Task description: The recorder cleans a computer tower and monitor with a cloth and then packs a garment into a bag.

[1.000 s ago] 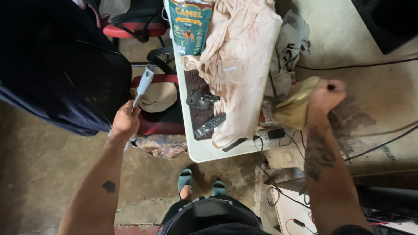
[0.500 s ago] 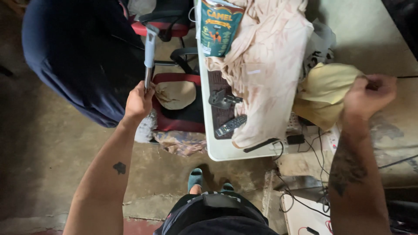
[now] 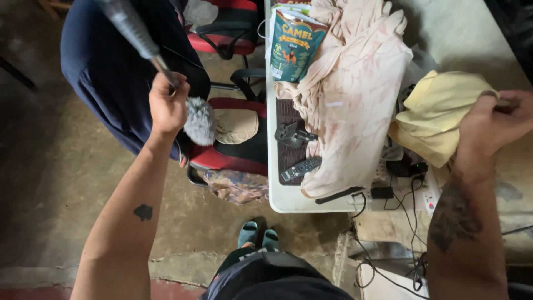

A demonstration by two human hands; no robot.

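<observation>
Two hands raised over a cluttered table
Left hand (image 3: pixel 166 105) clenches a grey-tipped duster (image 3: pixel 145 50), handle slanting up-left; right hand (image 3: pixel 491 130) grips yellow cloth (image 3: pixel 438 114), which hangs to its left

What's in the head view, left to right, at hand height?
Dark blue garment → left hand gripping a duster → red chair → remote → pinkish cloth → yellow cloth → right hand holding it.

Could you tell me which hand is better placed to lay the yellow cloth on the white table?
The right hand, probably: its fingers already grip the yellow cloth, which hangs just beside the white table. The left hand is over the red chair, gripping a grey rod.
</observation>
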